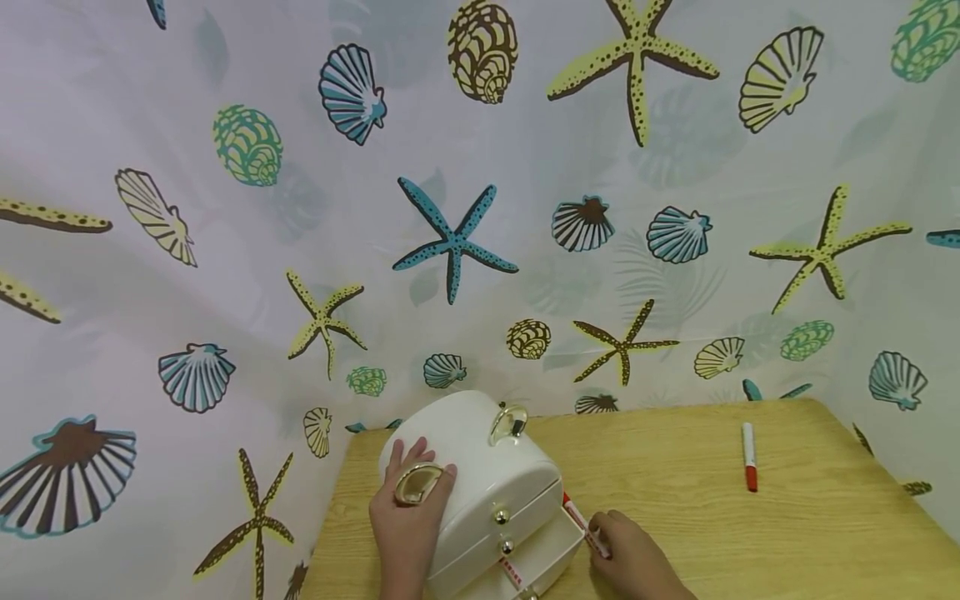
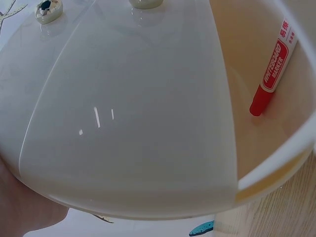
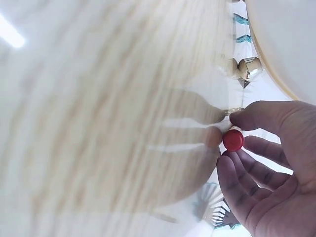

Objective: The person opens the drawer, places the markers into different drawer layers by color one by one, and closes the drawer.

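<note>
A white storage box [image 1: 468,450] with rounded sides and gold knobs stands on the table, one drawer [image 1: 555,550] pulled out. Inside that drawer lies a red-and-white whiteboard marker [image 2: 275,64], its red cap end showing in the left wrist view. My left hand [image 1: 408,529] rests on top of the box, thumb and fingers spread either side of a gold ring handle [image 1: 418,485]. Beside the drawer's outer wall, my right hand [image 1: 633,554] pinches a second red-and-white marker [image 1: 585,525] between thumb and fingers. The held marker's red end [image 3: 233,140] faces the right wrist camera.
A third marker [image 1: 749,458], white with a red cap, lies toward the right on the wooden table [image 1: 675,467]. Another gold ring handle [image 1: 510,423] rises from the far side of the box top. Behind the table hangs a shell-and-starfish curtain [image 1: 525,283].
</note>
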A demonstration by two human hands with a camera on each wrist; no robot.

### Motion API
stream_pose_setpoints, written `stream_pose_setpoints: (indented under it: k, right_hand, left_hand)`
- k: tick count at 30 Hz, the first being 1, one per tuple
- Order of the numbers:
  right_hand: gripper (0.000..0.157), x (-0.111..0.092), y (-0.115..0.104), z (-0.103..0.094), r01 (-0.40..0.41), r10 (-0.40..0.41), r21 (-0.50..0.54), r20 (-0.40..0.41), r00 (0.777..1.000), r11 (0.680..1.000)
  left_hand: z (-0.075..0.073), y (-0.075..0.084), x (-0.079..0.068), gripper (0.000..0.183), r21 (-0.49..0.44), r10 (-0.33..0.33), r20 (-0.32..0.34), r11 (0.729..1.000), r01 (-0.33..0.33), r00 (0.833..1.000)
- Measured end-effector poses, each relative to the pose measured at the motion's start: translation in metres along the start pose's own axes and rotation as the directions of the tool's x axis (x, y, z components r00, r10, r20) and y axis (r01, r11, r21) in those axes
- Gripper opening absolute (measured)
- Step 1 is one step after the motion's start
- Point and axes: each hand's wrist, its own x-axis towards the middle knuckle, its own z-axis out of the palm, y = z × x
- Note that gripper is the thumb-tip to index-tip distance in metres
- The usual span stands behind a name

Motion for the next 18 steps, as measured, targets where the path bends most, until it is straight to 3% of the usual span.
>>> stream_pose_setpoints:
  k: [9, 18]
  right_hand:
    - [0.005, 0.0030, 0.0029, 0.0053, -0.066, 0.065, 0.033, 0.020, 0.998, 0.997]
    - [0.007, 0.0027, 0.0002, 0.0043, -0.034, 0.034, 0.014, -0.049, 0.998, 0.999]
  left_hand:
    - [-0.0011, 0.0010, -0.0010, 0.043, -0.018, -0.003, 0.010, 1.000, 0.003, 1.000]
    - [-0.0009, -0.0004, -0.0001, 0.043, -0.009, 0.000, 0.005, 1.000, 0.000, 1.000]
